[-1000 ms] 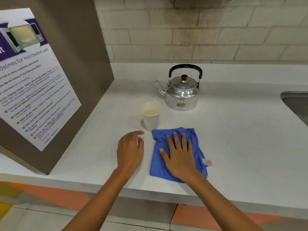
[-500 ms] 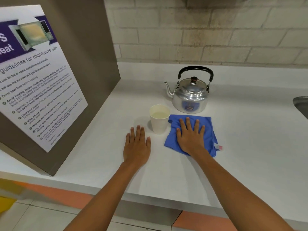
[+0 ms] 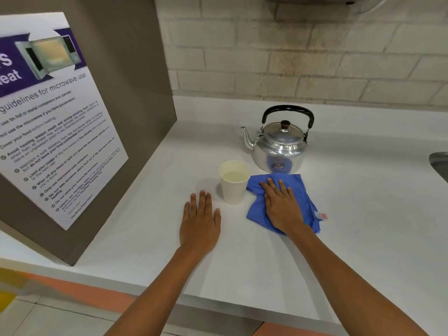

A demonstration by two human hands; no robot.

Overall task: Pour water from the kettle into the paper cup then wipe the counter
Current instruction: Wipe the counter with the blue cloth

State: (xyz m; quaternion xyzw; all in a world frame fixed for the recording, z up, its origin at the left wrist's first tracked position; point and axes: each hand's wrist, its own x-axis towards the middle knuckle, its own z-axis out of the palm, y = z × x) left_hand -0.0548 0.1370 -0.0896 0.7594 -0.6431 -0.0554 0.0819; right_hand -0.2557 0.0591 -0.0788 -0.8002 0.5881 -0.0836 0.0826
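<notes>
A silver kettle (image 3: 278, 146) with a black handle stands upright at the back of the white counter (image 3: 363, 226). In front of it, slightly left, a white paper cup (image 3: 234, 187) holds water. A blue cloth (image 3: 300, 192) lies flat just right of the cup, its far edge close to the kettle. My right hand (image 3: 282, 207) presses flat on the cloth, fingers spread and pointing toward the cup. My left hand (image 3: 200, 223) rests palm down on the bare counter, left of the cup and apart from it, holding nothing.
A brown panel (image 3: 135, 69) with a microwave-use poster (image 3: 48, 117) walls off the counter's left side. A brick wall (image 3: 315, 57) runs behind. A metal sink edge (image 3: 440, 163) shows at the far right. The counter's front edge is near my forearms.
My right hand has pushed the blue cloth away from me, from near the front of the counter up to the kettle and beside the cup. My left hand flattened and shifted forward.
</notes>
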